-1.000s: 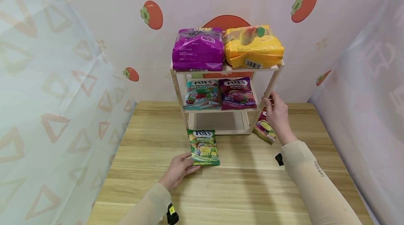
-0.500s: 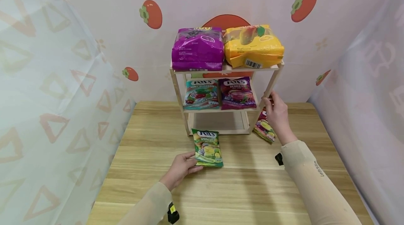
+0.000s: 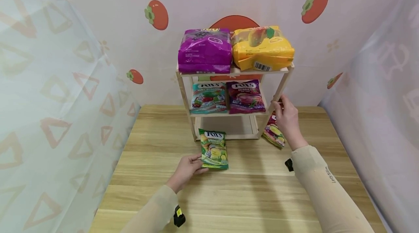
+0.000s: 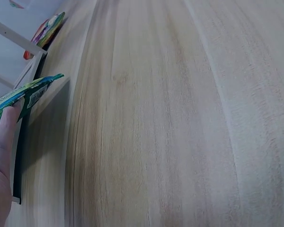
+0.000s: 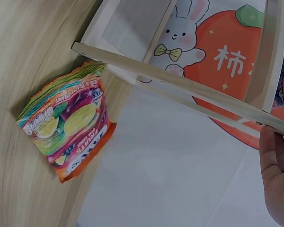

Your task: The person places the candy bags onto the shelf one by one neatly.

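Observation:
My left hand (image 3: 187, 170) pinches the lower left edge of a green FOX'S candy bag (image 3: 214, 150). In the left wrist view the bag (image 4: 26, 97) is tilted and raised off the table, with a shadow below it. It is just in front of the bottom tier of a small wooden shelf (image 3: 226, 137). My right hand (image 3: 288, 119) grips the shelf's right front post at middle-tier height; in the right wrist view its fingers (image 5: 269, 146) are against the post. Mint blossom (image 3: 209, 98) and berries (image 3: 246, 96) candy bags lean side by side on the middle tier.
Large purple (image 3: 205, 52) and yellow (image 3: 263, 48) bags top the shelf. A red-and-yellow fruits candy bag (image 5: 71, 118) lies on the wooden table (image 3: 147, 153) by the shelf's right side, partly behind my right hand. Printed cloth walls (image 3: 108, 15) enclose the back and sides.
My left hand first shifts the green bag slightly right, then brings it up and a little left, closer to the bottom tier. The right hand stays on the post.

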`<control>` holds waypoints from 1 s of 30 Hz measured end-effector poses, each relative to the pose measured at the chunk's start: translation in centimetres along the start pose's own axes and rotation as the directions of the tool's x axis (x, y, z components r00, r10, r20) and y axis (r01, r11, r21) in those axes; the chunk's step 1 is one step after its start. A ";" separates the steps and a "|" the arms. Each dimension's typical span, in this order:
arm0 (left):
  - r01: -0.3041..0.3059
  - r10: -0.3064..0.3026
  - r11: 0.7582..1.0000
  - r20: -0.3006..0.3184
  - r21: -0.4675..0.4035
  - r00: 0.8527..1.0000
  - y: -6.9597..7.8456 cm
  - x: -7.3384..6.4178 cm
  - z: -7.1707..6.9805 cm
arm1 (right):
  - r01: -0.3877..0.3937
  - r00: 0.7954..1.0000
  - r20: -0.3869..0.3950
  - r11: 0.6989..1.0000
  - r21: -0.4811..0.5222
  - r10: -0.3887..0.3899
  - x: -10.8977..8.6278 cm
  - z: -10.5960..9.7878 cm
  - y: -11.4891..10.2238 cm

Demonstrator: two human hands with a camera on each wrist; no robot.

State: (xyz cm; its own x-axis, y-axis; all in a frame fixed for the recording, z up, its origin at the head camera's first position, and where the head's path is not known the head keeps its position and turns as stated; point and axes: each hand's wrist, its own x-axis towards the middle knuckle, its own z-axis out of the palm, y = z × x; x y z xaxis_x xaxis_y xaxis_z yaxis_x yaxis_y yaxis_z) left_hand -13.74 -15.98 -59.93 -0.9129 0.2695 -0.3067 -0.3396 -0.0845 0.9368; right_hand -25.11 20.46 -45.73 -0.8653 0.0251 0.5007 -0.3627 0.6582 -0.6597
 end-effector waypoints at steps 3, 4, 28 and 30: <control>-0.001 0.001 1.000 -0.009 0.006 1.000 0.0 0.2 -0.2 | 0.003 1.000 0.001 1.000 0.002 -0.003 0.0 0.0 0.0; -0.002 0.002 1.000 -0.008 0.010 1.000 0.0 0.2 -0.2 | 0.004 1.000 0.001 1.000 0.003 -0.004 0.0 0.0 0.0; 0.032 -0.052 0.993 -0.189 -0.111 0.981 0.0 1.4 -1.3 | 0.017 1.000 -0.008 1.000 -0.006 -0.017 0.0 0.0 0.1; 0.024 -0.046 0.994 -0.196 -0.111 0.980 -0.1 1.4 -1.3 | 0.012 1.000 -0.005 1.000 -0.001 -0.012 0.0 0.0 0.1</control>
State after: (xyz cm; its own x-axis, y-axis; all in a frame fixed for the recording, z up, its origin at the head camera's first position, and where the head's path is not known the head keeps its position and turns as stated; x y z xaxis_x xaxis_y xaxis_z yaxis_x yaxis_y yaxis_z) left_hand -15.27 -16.80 -60.69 -0.9231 0.0797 -0.3762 -0.3845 -0.1836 0.9047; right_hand -25.13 20.50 -45.79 -0.8590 0.0204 0.5115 -0.3731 0.6591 -0.6530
